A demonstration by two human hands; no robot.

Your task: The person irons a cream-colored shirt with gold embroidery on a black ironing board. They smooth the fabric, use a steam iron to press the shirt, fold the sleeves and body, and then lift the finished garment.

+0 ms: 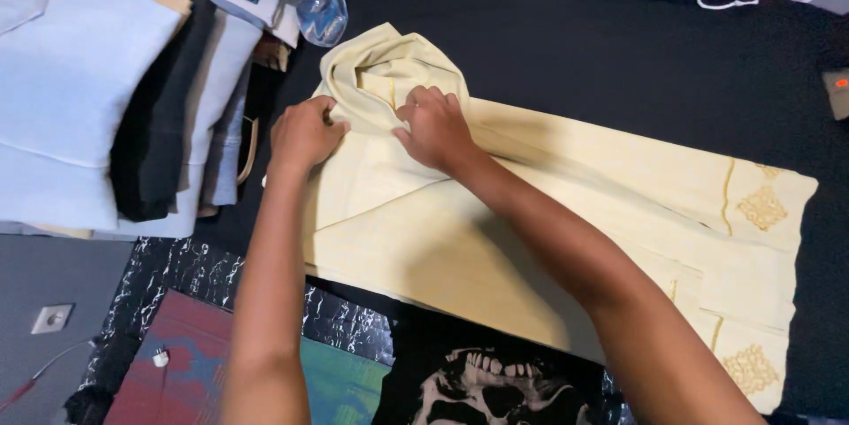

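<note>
Both hands, left hand [305, 135] and right hand [435, 129], pinch the pale yellow embroidered cotton garment [566, 239] at its bunched end, frame centre-left. Soft, light, limp fabric; grip folded edges.

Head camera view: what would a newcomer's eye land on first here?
The pale yellow garment with gold embroidery, spread across the black surface mid-frame. The left hand and right hand both press its bunched upper end. At far left sits a stack of folded clothes, with a clear plastic bottle behind it.
</note>
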